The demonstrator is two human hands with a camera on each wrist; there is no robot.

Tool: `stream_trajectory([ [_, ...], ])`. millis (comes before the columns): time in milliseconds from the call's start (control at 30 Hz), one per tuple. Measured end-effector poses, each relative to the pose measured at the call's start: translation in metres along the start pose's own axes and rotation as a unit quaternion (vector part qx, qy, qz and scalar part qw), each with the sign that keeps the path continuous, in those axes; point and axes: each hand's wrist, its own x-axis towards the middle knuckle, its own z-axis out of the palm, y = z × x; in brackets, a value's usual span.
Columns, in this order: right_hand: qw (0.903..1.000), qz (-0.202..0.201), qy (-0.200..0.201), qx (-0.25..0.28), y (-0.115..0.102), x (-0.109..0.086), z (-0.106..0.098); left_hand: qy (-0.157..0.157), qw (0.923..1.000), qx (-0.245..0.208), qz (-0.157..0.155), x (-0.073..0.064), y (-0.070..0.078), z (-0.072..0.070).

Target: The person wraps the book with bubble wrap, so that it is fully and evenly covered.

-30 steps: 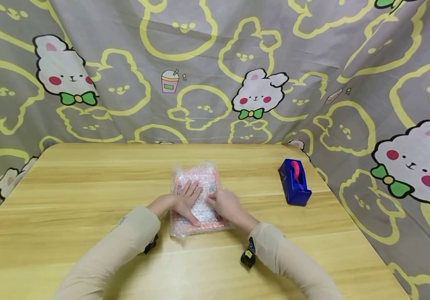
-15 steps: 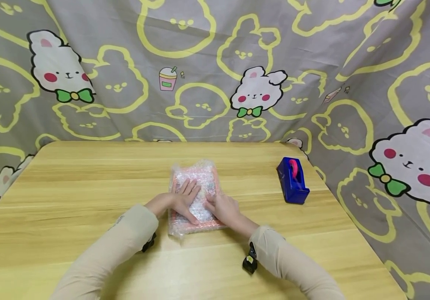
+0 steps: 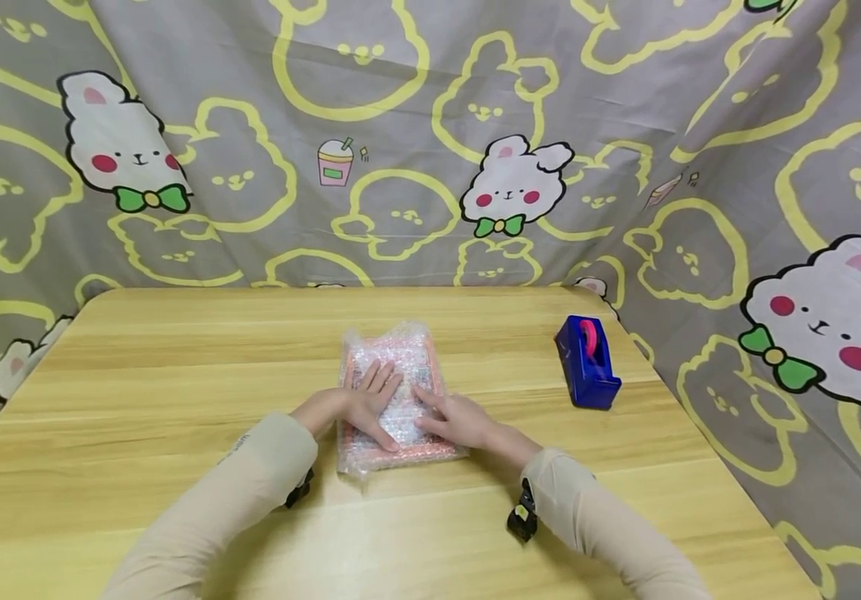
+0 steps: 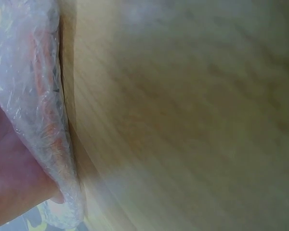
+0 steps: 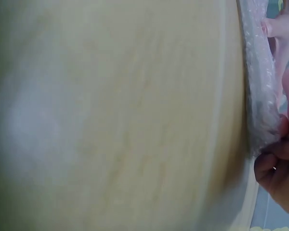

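Observation:
A flat rectangular package in clear bubble wrap lies on the wooden table, an orange-pink border showing through. What is inside cannot be made out. My left hand presses on its top with fingers spread. In the left wrist view, part of that hand covers the wrap. At the package's right side, my right hand touches the top with thumb and forefinger extended and apart. The right wrist view has this hand's other fingers bent beside the wrap's edge.
A blue tape dispenser with a pink-red core stands at the right of the table. Behind the table and along its sides hangs a grey curtain with cartoon rabbits. A black wrist camera sits under the right cuff.
My right hand has moved slightly right and its bunched fingers have opened, thumb and forefinger now apart. The left hand stays pressed on the package.

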Motion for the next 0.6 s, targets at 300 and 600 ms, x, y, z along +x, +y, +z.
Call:
stream_trajectory([
  [300,0.9922,-0.056,-0.046,-0.102,-0.0035,-0.0010,-0.0043,0.000,1.0000,-0.003,-0.003,0.0002,-0.0004,0.0008],
  [600,0.9934,-0.024,-0.042,-0.104,-0.0081,-0.0042,-0.0050,-0.009,0.9999,-0.003,-0.005,0.0005,-0.0008,-0.0005],
])
